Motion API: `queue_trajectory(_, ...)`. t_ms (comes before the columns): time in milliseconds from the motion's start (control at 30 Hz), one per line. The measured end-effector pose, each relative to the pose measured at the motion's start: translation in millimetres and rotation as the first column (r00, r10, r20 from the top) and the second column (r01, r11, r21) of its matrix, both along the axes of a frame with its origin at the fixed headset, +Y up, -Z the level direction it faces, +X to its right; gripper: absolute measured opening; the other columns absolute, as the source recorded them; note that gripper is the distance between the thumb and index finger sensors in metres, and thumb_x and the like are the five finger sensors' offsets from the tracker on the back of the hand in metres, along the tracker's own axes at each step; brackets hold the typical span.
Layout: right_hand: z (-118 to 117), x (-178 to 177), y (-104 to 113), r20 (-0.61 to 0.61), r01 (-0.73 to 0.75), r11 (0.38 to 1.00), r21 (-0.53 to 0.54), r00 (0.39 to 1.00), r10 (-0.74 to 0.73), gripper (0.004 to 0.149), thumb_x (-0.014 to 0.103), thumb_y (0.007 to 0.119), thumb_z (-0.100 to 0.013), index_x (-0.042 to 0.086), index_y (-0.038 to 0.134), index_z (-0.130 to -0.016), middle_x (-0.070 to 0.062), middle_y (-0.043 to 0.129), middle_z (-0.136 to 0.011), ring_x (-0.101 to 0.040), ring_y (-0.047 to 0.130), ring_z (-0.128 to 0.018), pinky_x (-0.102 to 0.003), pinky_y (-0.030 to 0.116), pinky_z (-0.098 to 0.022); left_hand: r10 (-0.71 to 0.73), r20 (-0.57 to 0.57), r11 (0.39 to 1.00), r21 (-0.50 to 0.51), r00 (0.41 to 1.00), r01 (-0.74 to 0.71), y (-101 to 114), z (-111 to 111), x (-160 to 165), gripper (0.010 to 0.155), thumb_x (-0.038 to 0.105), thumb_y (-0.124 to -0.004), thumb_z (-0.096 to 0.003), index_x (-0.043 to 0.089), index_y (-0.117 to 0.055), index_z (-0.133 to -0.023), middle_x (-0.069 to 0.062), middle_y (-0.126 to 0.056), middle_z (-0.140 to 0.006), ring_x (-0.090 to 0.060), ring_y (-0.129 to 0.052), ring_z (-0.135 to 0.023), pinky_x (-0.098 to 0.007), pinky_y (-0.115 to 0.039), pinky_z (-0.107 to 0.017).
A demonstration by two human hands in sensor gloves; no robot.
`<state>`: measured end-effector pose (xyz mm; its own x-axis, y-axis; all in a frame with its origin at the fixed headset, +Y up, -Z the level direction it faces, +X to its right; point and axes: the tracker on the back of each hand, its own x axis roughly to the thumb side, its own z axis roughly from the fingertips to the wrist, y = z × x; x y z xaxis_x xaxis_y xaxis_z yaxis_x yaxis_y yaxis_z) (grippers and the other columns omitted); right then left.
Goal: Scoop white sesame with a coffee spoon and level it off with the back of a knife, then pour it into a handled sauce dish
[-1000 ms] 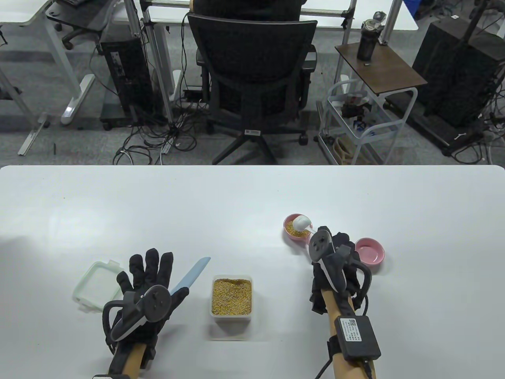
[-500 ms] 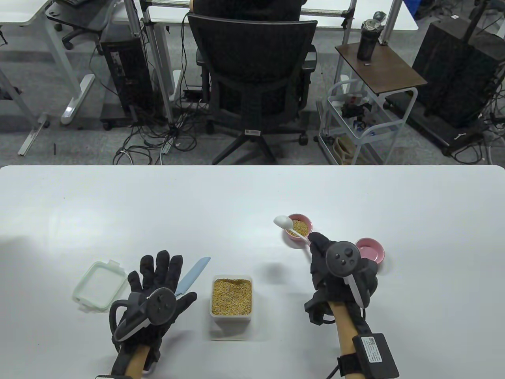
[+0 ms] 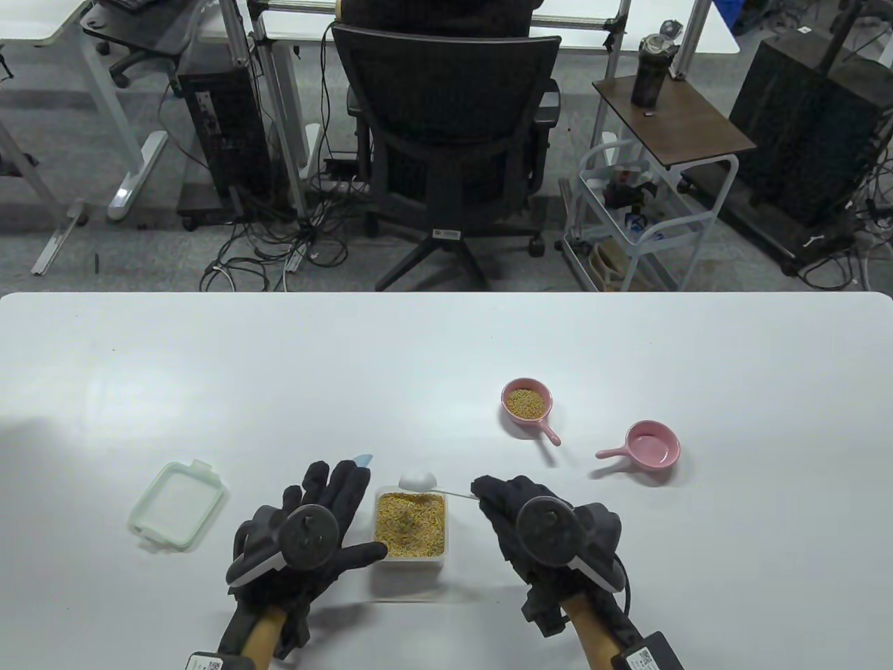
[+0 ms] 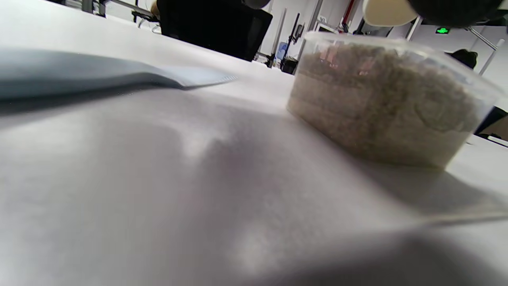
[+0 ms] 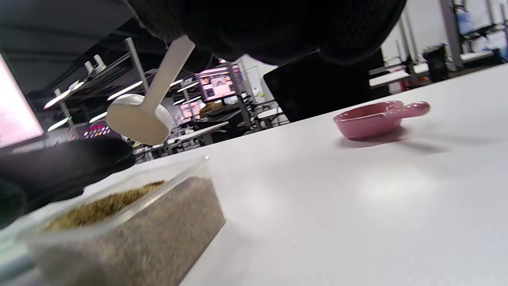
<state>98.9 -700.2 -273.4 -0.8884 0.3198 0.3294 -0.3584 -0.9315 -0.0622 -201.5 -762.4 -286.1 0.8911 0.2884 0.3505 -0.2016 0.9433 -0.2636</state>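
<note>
The small white plastic coffee spoon (image 3: 418, 479), pinched by the right hand (image 3: 541, 527), has been brought back from the filled pink handled sauce dish (image 3: 527, 403) to the clear sesame tub's (image 3: 411, 525) far rim. The left hand (image 3: 314, 530), fingers spread flat, has been moved over the pale blue knife (image 3: 363, 458) beside the tub. Another scoop is judged imminent.

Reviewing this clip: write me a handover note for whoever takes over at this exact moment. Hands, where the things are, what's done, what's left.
Right hand: pinches the handle of the white coffee spoon, whose bowl hovers at the far edge of the sesame container.
Left hand: fingers straight, lying over the blue knife beside the container; only the blade tip shows.
Far sauce dish already holds sesame; the near-right sauce dish is empty. Lid lies to the left.
Done: sesame already poured into the far dish.
Left: scoop again, level with the knife back, pour, probably into the empty dish.
</note>
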Motion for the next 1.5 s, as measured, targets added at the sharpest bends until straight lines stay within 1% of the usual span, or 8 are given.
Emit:
queue_trajectory(67, 2, -7, -3, -0.019, -0.044, 0.999, 0.018, 0.999, 0.045, 0.040, 0.037, 0.070, -0.059, 0.029, 0.082, -0.096, 0.002, 0.091, -0.069, -0.017, 0.092, -0.049, -0.045, 0.081, -0.046, -0.013, 0.017, 1.000, -0.006, 1.000, 0.013, -1, -1, 3, 0.104, 0.077, -0.058, -0.0452, 0.026, -0.015, -0.125, -0.005, -0.023, -0.135, -0.048, -0.019, -0.120, -0.070, -0.030, -0.081)
queue_trajectory(267, 6, -24, -13, -0.043, -0.169, 0.982, 0.082, 0.984, 0.173, 0.039, 0.037, 0.070, -0.059, 0.030, 0.082, -0.096, 0.002, 0.091, -0.070, -0.018, 0.092, -0.050, -0.045, 0.081, -0.047, -0.029, 0.017, 0.999, -0.027, 0.999, 0.029, -4, -4, 9, 0.103, 0.078, -0.057, -0.0448, 0.027, -0.016, -0.125, -0.004, -0.025, -0.135, -0.048, -0.020, -0.120, -0.070, -0.031, -0.082)
queue_trajectory(400, 9, -27, -13, -0.028, -0.225, 0.966, 0.127, 0.973, 0.230, 0.039, 0.038, 0.071, -0.058, 0.030, 0.082, -0.095, 0.002, 0.091, -0.070, -0.018, 0.092, -0.051, -0.046, 0.081, -0.048, -0.021, 0.020, 0.998, -0.058, 1.000, 0.022, -7, -7, 8, 0.102, 0.078, -0.056, -0.0445, 0.029, -0.019, -0.126, -0.004, -0.027, -0.136, -0.048, -0.021, -0.121, -0.070, -0.032, -0.082)
queue_trajectory(700, 13, -32, -12, -0.043, -0.344, 0.925, 0.160, 0.934, 0.355, 0.039, 0.039, 0.074, -0.057, 0.027, 0.084, -0.093, 0.003, 0.093, -0.067, -0.018, 0.093, -0.048, -0.046, 0.081, -0.046, -0.042, 0.016, 0.998, -0.049, 0.999, 0.042, -6, -7, 8, 0.102, 0.079, -0.056, -0.0443, 0.029, -0.020, -0.126, -0.005, -0.028, -0.135, -0.048, -0.022, -0.121, -0.070, -0.034, -0.082)
queue_trajectory(933, 17, -37, -9, -0.079, -0.389, 0.900, 0.197, 0.909, 0.410, 0.039, 0.039, 0.076, -0.056, 0.023, 0.087, -0.090, 0.004, 0.096, -0.061, -0.016, 0.094, -0.042, -0.044, 0.083, -0.042, -0.044, 0.011, 0.998, -0.054, 0.999, 0.044, -6, -6, 9, 0.101, 0.079, -0.055, -0.0445, 0.030, -0.020, -0.126, -0.005, -0.027, -0.135, -0.048, -0.021, -0.120, -0.070, -0.032, -0.081)
queue_trajectory(1167, 16, -37, -11, -0.110, -0.365, 0.917, 0.159, 0.917, 0.384, 0.039, 0.039, 0.075, -0.056, 0.020, 0.089, -0.087, 0.005, 0.097, -0.054, -0.013, 0.094, -0.034, -0.041, 0.084, -0.035, -0.054, 0.005, 0.998, -0.044, 0.999, 0.054, -5, -6, 9, 0.101, 0.079, -0.055, -0.0445, 0.030, -0.021, -0.126, -0.005, -0.027, -0.136, -0.048, -0.021, -0.120, -0.070, -0.030, -0.081)
queue_trajectory(1333, 12, -34, -12, -0.120, -0.312, 0.946, 0.087, 0.939, 0.321, 0.038, 0.039, 0.075, -0.057, 0.019, 0.091, -0.085, 0.007, 0.097, -0.049, -0.011, 0.094, -0.029, -0.040, 0.085, -0.031, -0.062, 0.007, 0.997, -0.055, 0.998, 0.062, -5, -6, 10, 0.102, 0.080, -0.054, -0.0439, 0.029, -0.020, -0.126, -0.005, -0.027, -0.136, -0.049, -0.020, -0.120, -0.071, -0.030, -0.081)
queue_trajectory(1500, 8, -30, -13, -0.099, -0.238, 0.971, 0.017, 0.966, 0.239, 0.038, 0.041, 0.077, -0.057, 0.017, 0.094, -0.081, 0.009, 0.096, -0.041, -0.009, 0.093, -0.023, -0.039, 0.086, -0.027, -0.070, 0.012, 0.996, -0.057, 0.997, 0.070, -5, -6, 9, 0.103, 0.080, -0.054, -0.0431, 0.030, -0.019, -0.126, -0.005, -0.026, -0.136, -0.049, -0.019, -0.120, -0.071, -0.029, -0.081)
